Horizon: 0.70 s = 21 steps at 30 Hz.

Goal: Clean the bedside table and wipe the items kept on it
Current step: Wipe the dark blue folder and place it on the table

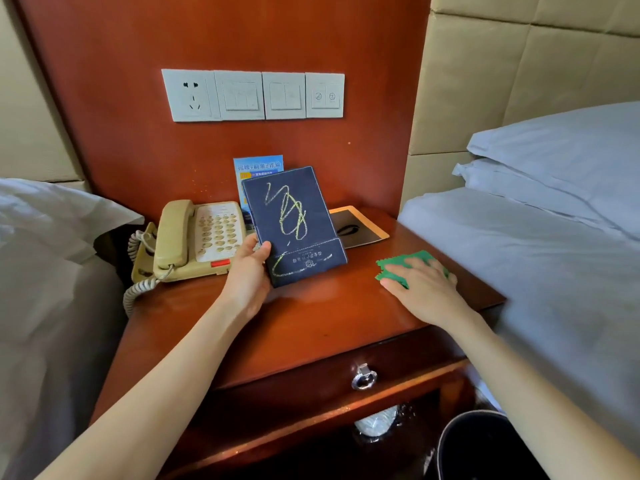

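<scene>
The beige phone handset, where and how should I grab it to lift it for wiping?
Grip the handset round its narrow middle bar, coming from above with fingers wrapped across it. It lies lengthwise in the cradle on the left of the telephone, thicker at both ends. The coiled cord leaves its near end, so lift gently.

Hotel rm – twin beds (540,258), phone (197,237).
</scene>
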Motion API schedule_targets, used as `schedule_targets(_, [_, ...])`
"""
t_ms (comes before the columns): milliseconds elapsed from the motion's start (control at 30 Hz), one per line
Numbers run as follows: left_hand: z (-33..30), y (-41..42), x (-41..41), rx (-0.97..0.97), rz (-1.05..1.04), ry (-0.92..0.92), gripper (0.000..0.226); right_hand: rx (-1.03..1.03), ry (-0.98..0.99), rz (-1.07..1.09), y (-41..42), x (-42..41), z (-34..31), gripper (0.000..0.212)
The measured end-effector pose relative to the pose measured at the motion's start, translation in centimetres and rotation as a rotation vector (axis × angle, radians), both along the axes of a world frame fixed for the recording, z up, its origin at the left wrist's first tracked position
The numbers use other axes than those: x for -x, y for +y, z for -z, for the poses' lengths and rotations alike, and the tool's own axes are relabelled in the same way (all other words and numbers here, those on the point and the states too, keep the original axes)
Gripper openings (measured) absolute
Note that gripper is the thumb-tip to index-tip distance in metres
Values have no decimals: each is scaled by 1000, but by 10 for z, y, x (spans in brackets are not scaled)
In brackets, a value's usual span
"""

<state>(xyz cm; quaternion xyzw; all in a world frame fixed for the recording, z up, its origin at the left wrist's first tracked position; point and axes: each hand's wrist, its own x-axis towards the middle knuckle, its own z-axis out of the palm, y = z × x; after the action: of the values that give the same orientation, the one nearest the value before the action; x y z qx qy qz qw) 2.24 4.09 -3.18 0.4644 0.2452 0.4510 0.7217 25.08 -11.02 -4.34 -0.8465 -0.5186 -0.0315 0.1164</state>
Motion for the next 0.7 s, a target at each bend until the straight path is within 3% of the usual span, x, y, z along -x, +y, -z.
schedule_targets(167, [1, -2, -2, -19, -57, -3, 30, -198, -78, -137, 3, 11, -1, 30])
schedule_targets(233, [1, -3, -2, -31, -86, -4, 29, -253, 11, -182, 6, 15, -6, 27])
schedule_targets(333, [1, -6, -2, -21, -104, 6, 30, -566, 281, -219, 10, 27, -20, 28])
schedule_targets(433, [-1, -10, -2, -7, -81, -16, 30, -799, 296, -301, 18, 53, -28, 38])
schedule_targets(700, [-4, -14, 4, 76, -4, -180, 34, -593, -57, -368, 48, 104, -10, 38])
